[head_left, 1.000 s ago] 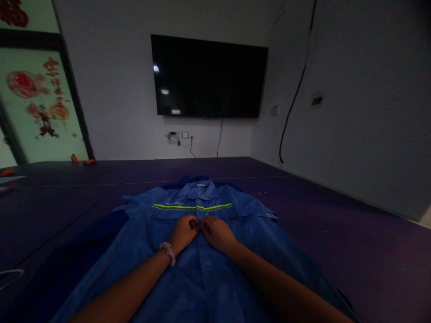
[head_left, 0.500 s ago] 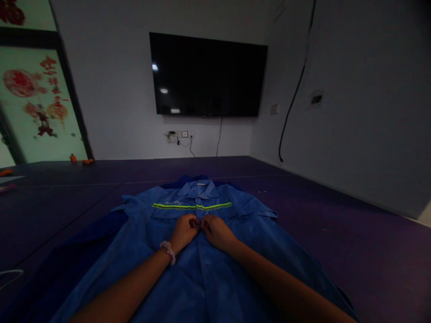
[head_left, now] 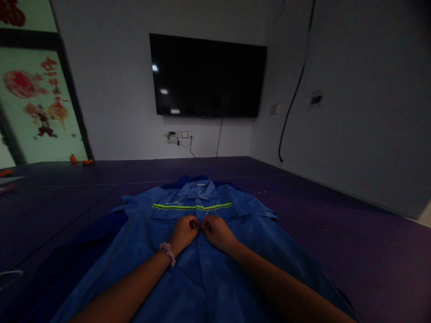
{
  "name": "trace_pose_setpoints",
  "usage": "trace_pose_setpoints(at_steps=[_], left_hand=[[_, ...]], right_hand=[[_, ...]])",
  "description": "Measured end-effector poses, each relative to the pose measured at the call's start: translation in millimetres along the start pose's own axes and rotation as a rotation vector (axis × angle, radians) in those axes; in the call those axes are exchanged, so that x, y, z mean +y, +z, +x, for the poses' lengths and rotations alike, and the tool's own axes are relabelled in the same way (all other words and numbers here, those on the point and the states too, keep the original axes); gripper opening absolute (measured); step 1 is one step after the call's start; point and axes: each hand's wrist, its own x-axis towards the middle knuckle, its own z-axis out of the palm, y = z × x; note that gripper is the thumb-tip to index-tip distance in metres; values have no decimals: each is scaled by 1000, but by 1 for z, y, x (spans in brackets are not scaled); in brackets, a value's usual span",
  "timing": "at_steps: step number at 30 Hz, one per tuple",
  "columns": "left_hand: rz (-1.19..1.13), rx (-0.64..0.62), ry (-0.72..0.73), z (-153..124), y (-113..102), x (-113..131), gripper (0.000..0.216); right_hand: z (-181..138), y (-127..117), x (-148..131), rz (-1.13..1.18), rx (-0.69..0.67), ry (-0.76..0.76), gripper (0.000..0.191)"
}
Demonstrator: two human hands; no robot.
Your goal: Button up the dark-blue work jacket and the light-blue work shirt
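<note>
Blue work shirt (head_left: pixel 202 269) is spread flat on the dark purple desk (head_left: pixel 336 224), collar toward the TV (head_left: pixel 207 76). Left hand (head_left: pixel 183 231) and right hand (head_left: pixel 217 231) meet mid-chest, each grip pinching the shirt's front edges just under the yellow stripe (head_left: pixel 191 207).

bare forearms, a pale scrunchie (head_left: pixel 168 252) around the left wrist.

Jacket (head_left: pixel 202 269) flat on table (head_left: pixel 336 224), both hands (head_left: pixel 201 229) meeting on its front, television (head_left: pixel 207 76) on wall behind
</note>
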Motion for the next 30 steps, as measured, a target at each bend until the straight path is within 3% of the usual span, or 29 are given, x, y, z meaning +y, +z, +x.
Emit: trace_pose_setpoints(at_steps=[11, 24, 30], left_hand=[[11, 4, -2, -1, -1, 3, 10], [-15, -45, 1, -3, -4, 6, 13], [-16, -47, 19, -3, -4, 5, 14]], right_hand=[[0, 0, 1, -92, -17, 61, 20], [-3, -13, -9, -364, -185, -41, 29], [-4, -13, -11, -382, -197, -49, 30]])
